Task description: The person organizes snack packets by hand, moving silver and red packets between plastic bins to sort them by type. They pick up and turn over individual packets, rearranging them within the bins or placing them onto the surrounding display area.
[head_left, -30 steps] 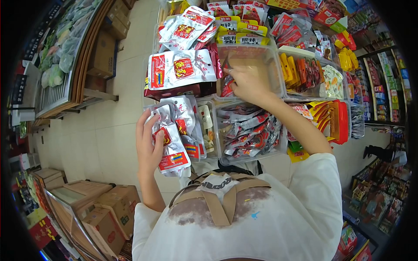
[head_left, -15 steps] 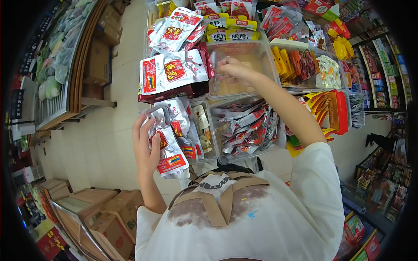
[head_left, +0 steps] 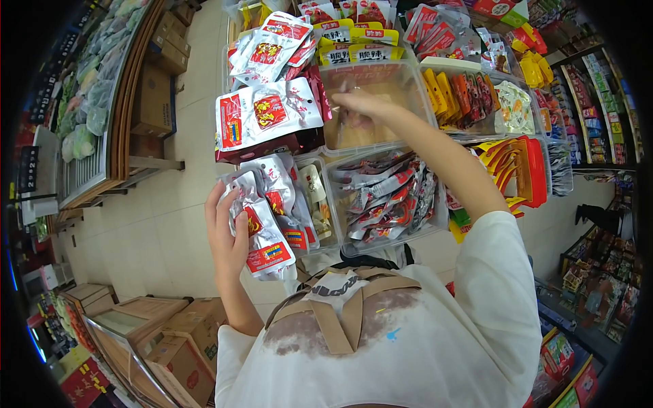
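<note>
Clutching silver packets, 2 visible, L hand curled round; R hand in 1 clear bin, grasp unreadable.

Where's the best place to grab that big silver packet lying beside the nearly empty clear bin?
Probably its near edge, coming from the front: the silver packet lies flat atop a red box, and other packets crowd its far edge.
</note>
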`<action>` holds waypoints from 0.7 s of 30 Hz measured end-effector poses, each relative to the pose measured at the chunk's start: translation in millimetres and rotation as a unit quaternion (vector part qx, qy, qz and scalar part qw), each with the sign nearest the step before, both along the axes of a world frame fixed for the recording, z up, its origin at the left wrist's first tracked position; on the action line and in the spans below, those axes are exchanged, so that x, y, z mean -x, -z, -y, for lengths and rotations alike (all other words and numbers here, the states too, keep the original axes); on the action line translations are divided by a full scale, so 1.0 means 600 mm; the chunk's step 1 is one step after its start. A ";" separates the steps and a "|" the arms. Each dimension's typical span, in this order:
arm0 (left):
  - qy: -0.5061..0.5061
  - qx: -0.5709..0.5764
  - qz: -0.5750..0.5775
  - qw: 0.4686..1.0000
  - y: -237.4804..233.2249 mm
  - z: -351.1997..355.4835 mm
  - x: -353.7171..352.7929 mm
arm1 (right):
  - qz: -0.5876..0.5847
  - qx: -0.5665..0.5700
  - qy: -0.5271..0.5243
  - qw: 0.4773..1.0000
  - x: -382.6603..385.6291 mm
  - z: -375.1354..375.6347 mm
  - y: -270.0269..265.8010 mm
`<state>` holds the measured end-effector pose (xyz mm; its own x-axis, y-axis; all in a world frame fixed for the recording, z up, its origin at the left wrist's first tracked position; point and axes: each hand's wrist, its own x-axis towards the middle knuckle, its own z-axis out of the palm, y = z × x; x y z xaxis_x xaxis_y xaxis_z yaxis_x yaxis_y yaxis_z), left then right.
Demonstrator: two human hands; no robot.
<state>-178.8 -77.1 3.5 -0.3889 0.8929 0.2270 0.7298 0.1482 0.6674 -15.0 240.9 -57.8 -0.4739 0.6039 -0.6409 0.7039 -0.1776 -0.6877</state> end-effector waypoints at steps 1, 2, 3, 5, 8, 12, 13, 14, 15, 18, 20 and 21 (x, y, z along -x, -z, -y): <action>-0.002 0.000 0.000 1.000 -0.001 0.001 0.000 | 0.000 -0.017 -0.021 1.000 0.002 -0.008 0.002; -0.005 0.001 0.000 1.000 -0.002 0.002 -0.001 | 0.000 -0.017 -0.024 1.000 -0.002 -0.015 0.004; -0.007 0.002 -0.001 1.000 -0.003 0.003 -0.001 | 0.005 -0.040 -0.013 0.999 -0.013 -0.024 0.008; -0.006 -0.001 0.000 1.000 0.002 0.004 0.001 | 0.008 -0.069 0.003 0.998 -0.035 -0.039 0.007; -0.002 -0.003 -0.001 1.000 0.005 0.002 -0.002 | 0.015 -0.268 -0.116 0.956 -0.061 -0.049 0.014; 0.001 0.009 -0.009 1.000 -0.006 -0.004 -0.007 | 0.134 -0.407 -0.123 0.895 -0.082 -0.023 -0.048; 0.001 0.008 -0.009 1.000 -0.005 -0.004 -0.006 | 0.171 -0.396 -0.138 0.891 -0.086 -0.020 -0.057; 0.005 0.006 -0.012 1.000 -0.005 -0.004 -0.004 | 0.208 -0.386 -0.153 0.886 -0.090 -0.017 -0.061; 0.008 0.003 -0.016 1.000 -0.004 -0.004 -0.003 | 0.208 -0.386 -0.154 0.885 -0.093 -0.013 -0.058; 0.009 0.007 -0.017 1.000 -0.007 -0.001 -0.001 | 0.215 -0.419 -0.185 0.862 -0.093 -0.004 -0.051; 0.008 0.009 -0.016 1.000 -0.006 0.002 0.000 | 0.226 -0.401 -0.187 0.868 -0.092 -0.001 -0.058; 0.008 0.009 -0.016 1.000 -0.006 0.002 0.001 | 0.226 -0.402 -0.188 0.867 -0.092 -0.005 -0.057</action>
<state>-179.1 -78.6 7.0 -0.3665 0.9033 0.2229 0.7533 0.1474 0.6410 40.0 243.6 -23.9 -0.5442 0.7988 -0.2564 0.8381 0.5319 -0.1216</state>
